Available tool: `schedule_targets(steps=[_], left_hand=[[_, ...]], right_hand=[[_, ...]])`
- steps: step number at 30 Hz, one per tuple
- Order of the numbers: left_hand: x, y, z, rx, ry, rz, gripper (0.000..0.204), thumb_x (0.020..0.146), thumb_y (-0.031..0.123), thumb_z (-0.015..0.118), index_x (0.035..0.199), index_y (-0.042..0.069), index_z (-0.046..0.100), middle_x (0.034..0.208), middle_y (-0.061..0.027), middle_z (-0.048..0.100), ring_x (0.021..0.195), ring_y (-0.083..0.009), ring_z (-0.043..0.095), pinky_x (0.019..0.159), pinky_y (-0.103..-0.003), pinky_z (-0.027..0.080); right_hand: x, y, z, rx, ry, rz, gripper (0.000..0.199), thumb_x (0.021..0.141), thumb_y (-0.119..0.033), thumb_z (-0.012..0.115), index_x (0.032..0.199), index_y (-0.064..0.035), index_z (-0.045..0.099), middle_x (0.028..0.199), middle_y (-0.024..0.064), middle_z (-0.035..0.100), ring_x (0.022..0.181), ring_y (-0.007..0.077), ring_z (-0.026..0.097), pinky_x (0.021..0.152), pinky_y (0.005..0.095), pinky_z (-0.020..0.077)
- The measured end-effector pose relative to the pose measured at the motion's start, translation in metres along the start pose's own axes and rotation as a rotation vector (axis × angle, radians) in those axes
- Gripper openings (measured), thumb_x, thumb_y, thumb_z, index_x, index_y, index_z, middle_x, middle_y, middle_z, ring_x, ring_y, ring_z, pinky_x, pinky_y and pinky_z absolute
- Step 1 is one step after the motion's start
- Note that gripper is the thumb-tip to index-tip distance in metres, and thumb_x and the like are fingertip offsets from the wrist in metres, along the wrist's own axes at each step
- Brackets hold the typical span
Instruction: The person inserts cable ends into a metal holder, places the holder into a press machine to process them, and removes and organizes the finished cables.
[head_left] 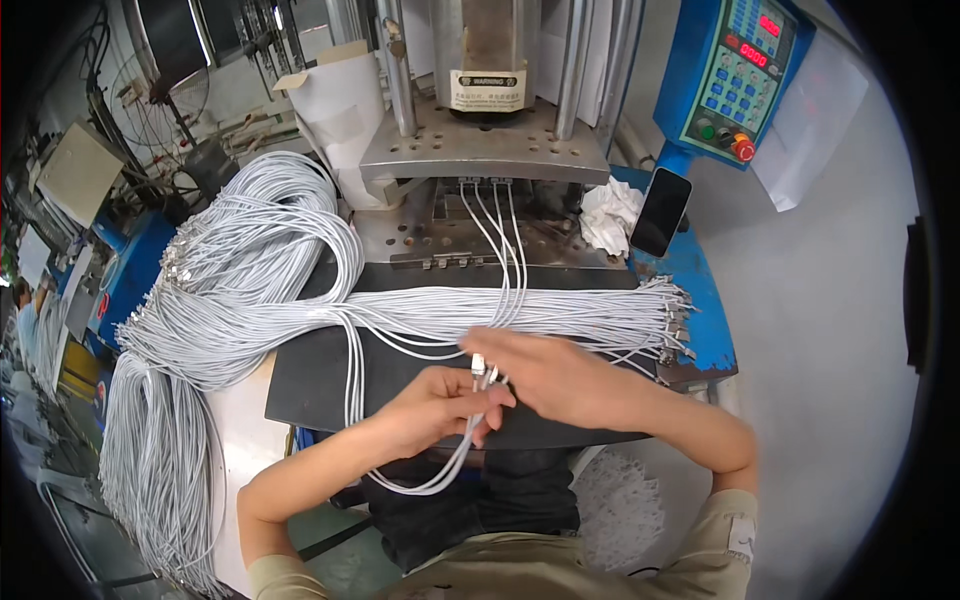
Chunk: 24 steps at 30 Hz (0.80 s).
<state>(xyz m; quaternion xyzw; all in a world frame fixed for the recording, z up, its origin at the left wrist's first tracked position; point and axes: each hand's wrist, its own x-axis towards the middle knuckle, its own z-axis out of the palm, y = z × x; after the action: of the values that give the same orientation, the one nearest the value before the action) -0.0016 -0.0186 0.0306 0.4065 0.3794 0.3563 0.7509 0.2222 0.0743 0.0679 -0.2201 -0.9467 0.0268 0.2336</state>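
Thin white cables (pixel 440 488) loop up from below into my left hand (pixel 430 408). Its fingers are closed round them near their ends, where small metal connectors (pixel 479 366) stick up. Just right of these connectors is my right hand (pixel 555 378), with its fingers stretched out to the left, close over the tips; whether it touches them I cannot tell. Behind both hands a thick bundle of white cables (pixel 560 310) lies across the black work surface (pixel 310 385). A few cables (pixel 515 235) run from that bundle up into the press (pixel 485 150).
Big coils of white cable (pixel 290 190) are heaped at the left, some hanging over the edge. A phone (pixel 661 212) leans beside crumpled white paper (pixel 610 215). The blue control panel (pixel 735 80) stands at the upper right. A bag of white pieces (pixel 615 510) sits below the table.
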Motion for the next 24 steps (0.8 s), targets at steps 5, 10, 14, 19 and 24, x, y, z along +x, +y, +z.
schedule_targets(steps=[5,10,14,19,24], left_hand=[[-0.014,-0.005,0.003,0.16,0.251,0.29,0.024,0.106,0.016,0.062,0.115,-0.005,0.064,0.09,-0.0092,0.072,0.072,-0.0125,0.066,0.069,-0.027,0.056],[-0.008,-0.023,0.003,0.02,0.351,0.256,0.019,0.104,0.014,0.065,0.112,-0.002,0.063,0.093,-0.0115,0.074,0.073,-0.0131,0.067,0.069,-0.029,0.059],[-0.001,-0.028,-0.009,-0.046,0.381,0.199,0.017,0.102,0.014,0.067,0.109,-0.001,0.063,0.092,-0.0105,0.073,0.073,-0.013,0.068,0.069,-0.029,0.059],[-0.004,-0.031,-0.028,-0.069,0.408,0.188,0.019,0.101,0.016,0.07,0.107,-0.002,0.066,0.09,-0.0085,0.072,0.075,-0.0133,0.069,0.069,-0.03,0.06],[-0.003,-0.023,-0.024,-0.047,0.379,0.158,0.017,0.097,0.013,0.075,0.101,-0.003,0.069,0.09,-0.0086,0.073,0.073,-0.0132,0.071,0.068,-0.029,0.061]], right_hand=[[0.043,0.093,0.009,0.086,-0.212,0.464,0.045,0.086,-0.004,0.064,0.129,0.0053,0.058,0.113,0.0269,0.066,0.102,0.0407,0.068,0.083,0.0469,0.0555],[0.061,0.093,0.065,0.09,-0.111,0.392,0.031,0.085,-0.011,0.071,0.11,0.0039,0.06,0.093,0.0208,0.068,0.098,0.0415,0.067,0.084,0.0494,0.0537],[0.046,0.095,0.082,-0.283,0.044,0.122,0.033,0.085,-0.019,0.075,0.104,0.0022,0.059,0.092,0.0193,0.066,0.096,0.041,0.067,0.083,0.0484,0.0531],[0.043,0.045,-0.006,-0.313,-0.409,0.344,0.03,0.086,-0.013,0.072,0.106,0.0024,0.056,0.103,0.023,0.068,0.093,0.0365,0.068,0.077,0.0452,0.0543],[0.008,0.056,-0.006,0.889,-0.39,1.09,0.029,0.095,-0.013,0.068,0.116,0.0025,0.055,0.093,0.0155,0.072,0.089,0.0247,0.073,0.067,0.0401,0.0582]])
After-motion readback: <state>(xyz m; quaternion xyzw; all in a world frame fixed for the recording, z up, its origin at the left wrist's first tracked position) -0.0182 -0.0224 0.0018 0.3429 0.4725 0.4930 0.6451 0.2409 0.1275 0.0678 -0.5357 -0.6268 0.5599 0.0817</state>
